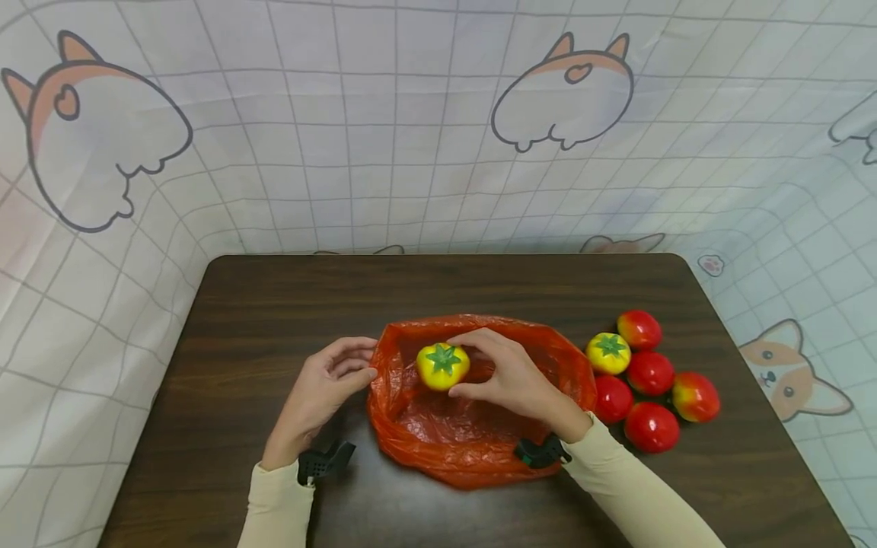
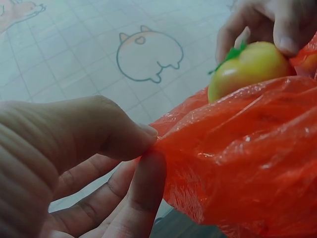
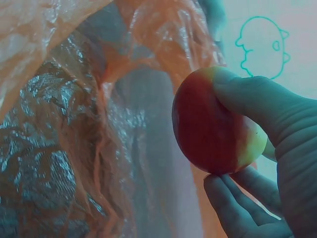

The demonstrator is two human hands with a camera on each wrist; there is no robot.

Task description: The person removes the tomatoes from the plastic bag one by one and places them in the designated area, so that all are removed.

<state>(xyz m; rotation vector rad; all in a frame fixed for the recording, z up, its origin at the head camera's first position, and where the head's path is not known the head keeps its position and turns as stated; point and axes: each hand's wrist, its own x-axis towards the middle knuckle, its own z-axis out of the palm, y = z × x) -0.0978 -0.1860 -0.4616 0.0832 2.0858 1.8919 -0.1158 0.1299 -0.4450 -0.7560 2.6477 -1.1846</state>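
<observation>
A red plastic bag (image 1: 418,457) lies on the table with its mouth spread wide. My left hand (image 1: 322,392) pinches the left edge of its rim; in the left wrist view the thumb and index finger (image 2: 148,178) press the thin film together. Over the bag's mouth, my right hand (image 1: 510,377) holds a toy tomato (image 1: 441,369) between thumb and fingers. Its yellow top and green star-shaped leaf face up in the head view. Seen from the right wrist, the same tomato (image 3: 208,124) is mostly red, and the crinkled bag interior (image 3: 44,148) shows beside it.
Several more toy tomatoes (image 1: 651,373) sit in a cluster to the right of the bag, one with its yellow, leafed top (image 1: 608,353) up. The dark wooden table (image 1: 274,297) backs onto a white gridded cloth (image 1: 411,152) with dog drawings.
</observation>
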